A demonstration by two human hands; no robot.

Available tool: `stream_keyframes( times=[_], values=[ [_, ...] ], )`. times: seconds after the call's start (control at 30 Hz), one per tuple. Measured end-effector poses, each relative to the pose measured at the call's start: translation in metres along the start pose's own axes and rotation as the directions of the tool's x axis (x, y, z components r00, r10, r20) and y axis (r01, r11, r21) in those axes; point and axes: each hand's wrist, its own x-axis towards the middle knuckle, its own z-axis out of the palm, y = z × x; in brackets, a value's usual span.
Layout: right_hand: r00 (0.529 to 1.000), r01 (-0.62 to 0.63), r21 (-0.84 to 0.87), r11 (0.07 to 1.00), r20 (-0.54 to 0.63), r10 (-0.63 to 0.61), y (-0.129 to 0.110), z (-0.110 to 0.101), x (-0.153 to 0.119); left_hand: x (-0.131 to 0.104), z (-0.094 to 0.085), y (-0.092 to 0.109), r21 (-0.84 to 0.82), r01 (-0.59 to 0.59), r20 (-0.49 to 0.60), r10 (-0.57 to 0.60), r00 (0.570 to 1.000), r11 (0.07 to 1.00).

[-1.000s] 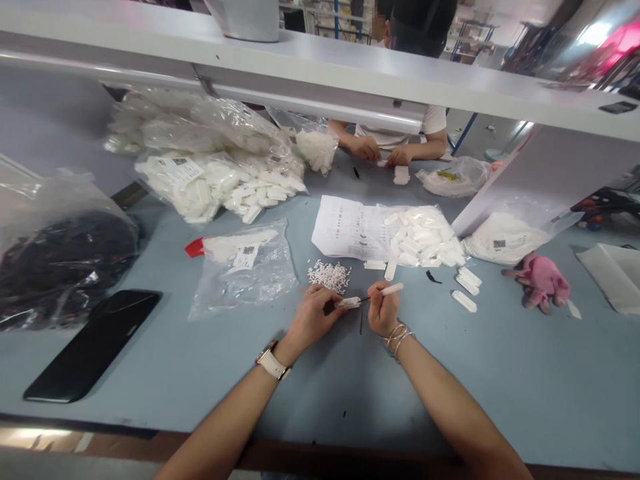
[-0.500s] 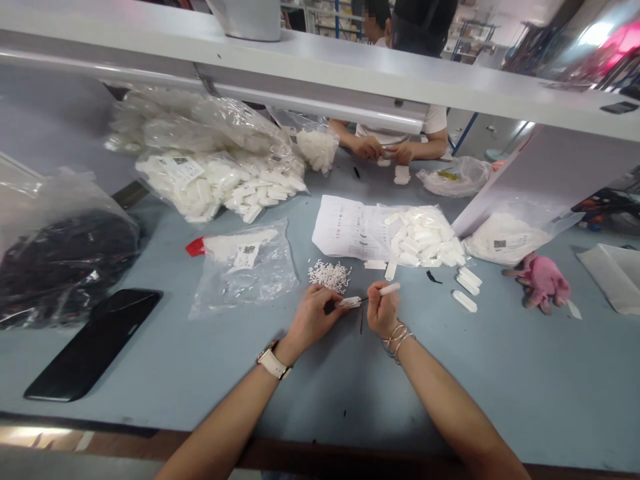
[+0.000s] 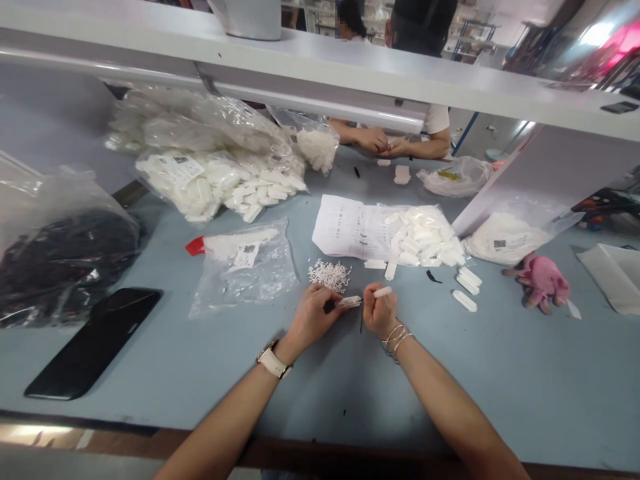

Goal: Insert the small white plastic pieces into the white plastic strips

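Observation:
My left hand pinches a small white plastic piece with a row of tiny marks or slots along it. Opposite it, my right hand is closed round a white-handled tool, whose thin dark tip reaches the right end of the piece. A pile of tiny white parts lies just beyond my left hand. Below the piece, a thin dark stick rests on the table. Past my right hand is an open bag of white plastic pieces, beside a printed sheet.
Clear bags of white parts fill the back left. A flat plastic bag and a black phone-shaped object lie left. Loose white pieces and a pink toy sit right. Across the table are another person's hands.
My right hand and the tool have moved slightly left, closer to the white piece. The other person's hands have come together, and a white piece now lies on the table before them.

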Motion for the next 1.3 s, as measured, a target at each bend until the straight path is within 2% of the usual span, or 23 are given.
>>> stream_keyframes(
  times=[0.17,0.37,0.53,0.7,0.93,1.13,1.3],
  values=[
    [1.000,0.004,-0.020,1.000,0.028,-0.004,-0.0036,-0.0019,0.0027,0.0005,-0.0003,0.0011,-0.006,0.011,-0.003,-0.011,1.000,1.000],
    [0.997,-0.047,0.018,0.999,0.063,0.046,-0.0055,-0.0034,0.0037,0.0005,0.0001,-0.0001,-0.018,0.022,0.001,-0.022,1.000,1.000],
    [0.991,-0.124,0.017,0.992,-0.047,0.124,-0.0013,-0.0010,-0.0011,0.0004,0.0000,0.0009,-0.032,0.019,-0.005,-0.019,1.000,0.999],
    [0.982,-0.172,0.078,0.982,-0.072,0.177,0.0000,-0.0002,-0.0042,0.0005,-0.0002,0.0018,-0.035,0.015,-0.004,-0.015,1.000,0.999],
    [0.990,-0.134,0.045,0.990,-0.036,0.136,-0.0006,0.0004,-0.0035,0.0001,0.0000,0.0003,-0.028,0.015,0.004,-0.014,1.000,1.000],
    [0.993,-0.102,0.030,0.994,-0.054,0.103,-0.0010,0.0010,-0.0022,0.0008,-0.0009,0.0013,-0.022,0.011,0.012,-0.011,1.000,1.000],
    [0.991,-0.129,0.078,0.989,-0.026,0.131,-0.0002,0.0016,-0.0026,0.0008,-0.0001,0.0009,-0.022,0.018,0.005,-0.018,1.000,1.000]
  ],
)
